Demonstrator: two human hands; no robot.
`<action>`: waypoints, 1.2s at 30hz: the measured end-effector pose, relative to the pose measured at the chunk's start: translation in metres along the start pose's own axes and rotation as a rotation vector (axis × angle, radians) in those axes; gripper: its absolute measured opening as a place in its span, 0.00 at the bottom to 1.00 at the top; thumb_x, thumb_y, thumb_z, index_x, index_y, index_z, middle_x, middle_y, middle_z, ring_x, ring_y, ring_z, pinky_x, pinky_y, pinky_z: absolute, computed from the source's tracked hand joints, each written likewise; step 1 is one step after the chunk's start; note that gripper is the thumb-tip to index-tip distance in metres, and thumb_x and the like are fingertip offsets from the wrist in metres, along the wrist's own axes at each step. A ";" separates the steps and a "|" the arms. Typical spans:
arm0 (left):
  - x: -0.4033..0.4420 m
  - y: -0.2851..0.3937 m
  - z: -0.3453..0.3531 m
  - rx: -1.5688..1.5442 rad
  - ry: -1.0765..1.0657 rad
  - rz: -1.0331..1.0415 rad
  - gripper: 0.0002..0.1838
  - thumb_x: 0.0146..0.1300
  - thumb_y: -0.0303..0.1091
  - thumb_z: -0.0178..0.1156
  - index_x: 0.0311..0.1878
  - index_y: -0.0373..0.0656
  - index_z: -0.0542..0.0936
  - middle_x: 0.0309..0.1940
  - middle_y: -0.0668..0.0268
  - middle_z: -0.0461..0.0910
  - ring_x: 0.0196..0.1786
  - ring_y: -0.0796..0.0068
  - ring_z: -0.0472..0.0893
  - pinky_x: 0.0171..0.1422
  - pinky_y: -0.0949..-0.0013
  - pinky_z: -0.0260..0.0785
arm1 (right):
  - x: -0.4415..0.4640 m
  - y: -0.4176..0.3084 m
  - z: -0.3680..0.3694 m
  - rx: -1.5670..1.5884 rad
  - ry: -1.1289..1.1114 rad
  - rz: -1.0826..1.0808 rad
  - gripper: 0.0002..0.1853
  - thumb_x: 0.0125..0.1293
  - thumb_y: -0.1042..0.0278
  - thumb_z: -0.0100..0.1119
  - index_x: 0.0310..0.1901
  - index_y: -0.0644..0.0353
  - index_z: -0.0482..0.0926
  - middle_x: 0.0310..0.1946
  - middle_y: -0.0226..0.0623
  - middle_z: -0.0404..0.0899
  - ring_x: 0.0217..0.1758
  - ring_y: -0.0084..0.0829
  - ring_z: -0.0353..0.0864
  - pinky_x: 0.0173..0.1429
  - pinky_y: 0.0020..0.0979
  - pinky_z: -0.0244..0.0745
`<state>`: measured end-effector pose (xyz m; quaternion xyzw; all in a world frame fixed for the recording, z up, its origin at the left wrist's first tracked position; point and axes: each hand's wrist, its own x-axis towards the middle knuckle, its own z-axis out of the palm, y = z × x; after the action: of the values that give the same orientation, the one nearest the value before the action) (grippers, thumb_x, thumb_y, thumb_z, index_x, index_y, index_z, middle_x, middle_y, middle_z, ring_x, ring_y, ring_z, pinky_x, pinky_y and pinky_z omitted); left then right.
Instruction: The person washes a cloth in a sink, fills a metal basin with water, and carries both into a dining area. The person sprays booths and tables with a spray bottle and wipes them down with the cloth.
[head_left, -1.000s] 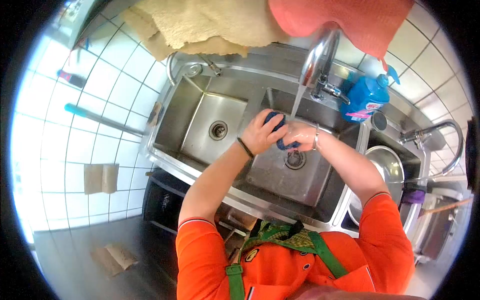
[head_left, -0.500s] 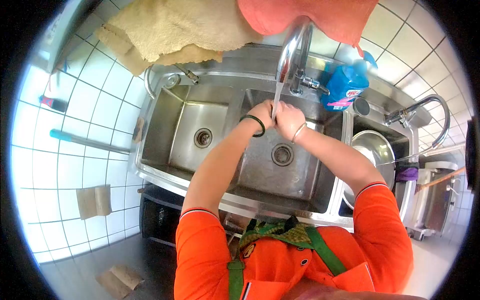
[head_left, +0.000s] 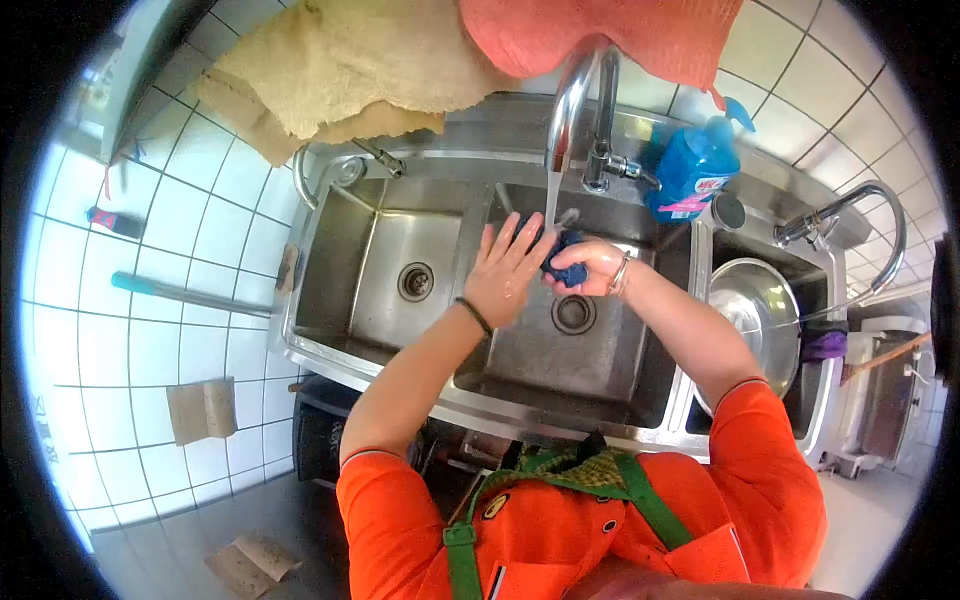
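In my right hand (head_left: 602,268) is a bunched dark blue cloth (head_left: 568,265), held under the tap. My left hand (head_left: 502,278) is open beside it, fingers stretched up and apart, its fingertips close to the blue bundle. Water (head_left: 552,198) runs from the chrome tap (head_left: 568,115) down between my hands. Both hands are above the middle basin (head_left: 540,365), over its drain (head_left: 573,314). Part of the cloth is hidden behind my fingers.
The left basin (head_left: 345,310) is beside the middle one. A metal bowl (head_left: 755,300) sits in the right basin. Behind the sink stand a blue pump bottle (head_left: 695,170) and a small jar (head_left: 727,211). Tan cloth (head_left: 350,65) and red cloth (head_left: 600,35) hang at the back.
My hands, closed together under the water before, have come apart. The left has opened and moved left and down; the blue cloth now shows in my right hand.
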<state>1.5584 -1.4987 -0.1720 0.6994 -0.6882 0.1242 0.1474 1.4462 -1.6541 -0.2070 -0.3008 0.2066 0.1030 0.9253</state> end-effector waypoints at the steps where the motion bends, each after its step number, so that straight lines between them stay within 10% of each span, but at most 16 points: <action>1: 0.002 -0.002 0.002 -0.003 -0.004 0.000 0.27 0.49 0.27 0.54 0.56 0.44 0.67 0.60 0.57 0.60 0.61 0.49 0.61 0.62 0.43 0.57 | -0.001 0.003 -0.001 0.007 -0.118 0.107 0.08 0.53 0.74 0.58 0.36 0.57 0.73 0.27 0.34 0.73 0.27 0.27 0.72 0.28 0.24 0.68; 9: 0.044 -0.032 0.009 0.081 0.055 0.273 0.21 0.48 0.33 0.55 0.49 0.45 0.71 0.36 0.64 0.72 0.40 0.64 0.74 0.39 0.66 0.72 | -0.006 -0.028 0.039 -0.509 -0.090 0.020 0.07 0.50 0.74 0.60 0.24 0.55 0.71 0.15 0.26 0.65 0.15 0.17 0.63 0.16 0.20 0.50; 12: 0.050 -0.031 0.012 0.102 -0.070 0.231 0.18 0.48 0.33 0.55 0.45 0.44 0.71 0.29 0.62 0.74 0.34 0.63 0.77 0.32 0.65 0.73 | -0.001 -0.030 0.049 -1.018 0.106 -0.105 0.10 0.48 0.70 0.60 0.32 0.62 0.74 0.20 0.39 0.73 0.19 0.29 0.71 0.22 0.29 0.64; 14: 0.052 -0.030 0.013 0.019 -0.431 -0.044 0.18 0.51 0.32 0.54 0.47 0.42 0.67 0.33 0.54 0.75 0.37 0.54 0.78 0.37 0.60 0.73 | 0.006 -0.025 0.051 -1.377 0.223 -0.191 0.13 0.48 0.68 0.60 0.35 0.64 0.74 0.24 0.44 0.76 0.22 0.34 0.76 0.26 0.32 0.69; 16: 0.050 -0.029 0.013 -0.061 -0.438 -0.132 0.20 0.51 0.32 0.56 0.49 0.42 0.65 0.35 0.52 0.75 0.39 0.50 0.77 0.38 0.57 0.72 | 0.014 -0.019 0.051 -1.656 0.322 -0.496 0.21 0.48 0.63 0.60 0.44 0.62 0.72 0.31 0.49 0.78 0.32 0.43 0.79 0.39 0.36 0.73; 20: 0.049 -0.038 0.021 -0.334 -0.490 -0.323 0.32 0.47 0.28 0.63 0.56 0.40 0.61 0.39 0.49 0.75 0.41 0.48 0.77 0.43 0.57 0.70 | 0.011 -0.005 0.055 -1.781 0.571 -0.313 0.23 0.49 0.64 0.61 0.49 0.57 0.70 0.36 0.47 0.77 0.41 0.46 0.77 0.44 0.38 0.73; 21: 0.044 -0.040 0.022 -0.332 -0.488 -0.324 0.32 0.47 0.28 0.63 0.56 0.40 0.61 0.39 0.49 0.75 0.41 0.48 0.77 0.43 0.57 0.70 | 0.014 0.003 0.044 -1.781 0.590 -0.627 0.23 0.49 0.68 0.60 0.49 0.57 0.69 0.39 0.47 0.76 0.42 0.48 0.76 0.45 0.39 0.72; 22: 0.041 -0.042 0.021 -0.603 -0.387 -0.401 0.37 0.44 0.26 0.64 0.59 0.40 0.58 0.43 0.51 0.73 0.42 0.54 0.77 0.44 0.59 0.70 | 0.016 0.005 0.037 -1.755 0.604 -0.946 0.23 0.49 0.72 0.59 0.49 0.57 0.68 0.42 0.47 0.75 0.43 0.50 0.74 0.47 0.40 0.72; 25: 0.044 -0.037 -0.005 -1.172 -0.457 -0.858 0.47 0.43 0.21 0.64 0.67 0.42 0.51 0.54 0.54 0.65 0.52 0.65 0.72 0.50 0.62 0.68 | 0.014 0.004 0.029 -1.560 0.490 -1.037 0.23 0.50 0.74 0.58 0.51 0.58 0.68 0.45 0.45 0.73 0.45 0.46 0.74 0.47 0.39 0.72; 27: 0.024 -0.028 0.003 -1.453 0.013 -0.812 0.44 0.45 0.20 0.62 0.66 0.43 0.52 0.60 0.55 0.60 0.61 0.64 0.64 0.57 0.59 0.64 | 0.019 -0.002 0.020 -1.321 0.457 -1.148 0.23 0.50 0.74 0.60 0.51 0.57 0.69 0.38 0.40 0.75 0.39 0.37 0.77 0.41 0.35 0.74; 29: 0.010 -0.018 0.004 -1.128 0.042 -0.540 0.41 0.47 0.23 0.61 0.66 0.46 0.55 0.61 0.53 0.58 0.62 0.63 0.64 0.62 0.60 0.60 | 0.001 -0.014 0.027 -0.310 0.180 -0.280 0.24 0.51 0.73 0.61 0.52 0.56 0.69 0.33 0.38 0.76 0.31 0.29 0.77 0.33 0.28 0.73; 31: 0.006 -0.010 -0.004 -0.036 0.009 0.040 0.34 0.51 0.25 0.56 0.64 0.47 0.59 0.59 0.56 0.61 0.63 0.56 0.63 0.63 0.56 0.59 | -0.011 -0.017 0.033 -0.283 0.123 -0.246 0.22 0.52 0.72 0.60 0.50 0.59 0.69 0.27 0.34 0.75 0.25 0.23 0.74 0.27 0.24 0.71; 36: 0.033 -0.021 -0.012 0.004 0.234 0.225 0.20 0.46 0.30 0.55 0.46 0.44 0.72 0.44 0.61 0.70 0.49 0.62 0.70 0.53 0.61 0.67 | -0.013 -0.028 0.039 -0.442 -0.187 0.024 0.10 0.51 0.72 0.60 0.33 0.65 0.72 0.18 0.32 0.69 0.18 0.24 0.69 0.19 0.24 0.60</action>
<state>1.5804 -1.5239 -0.1490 0.5991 -0.7400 0.2220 0.2102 1.4561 -1.6536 -0.1585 -0.4828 0.0962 0.1843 0.8507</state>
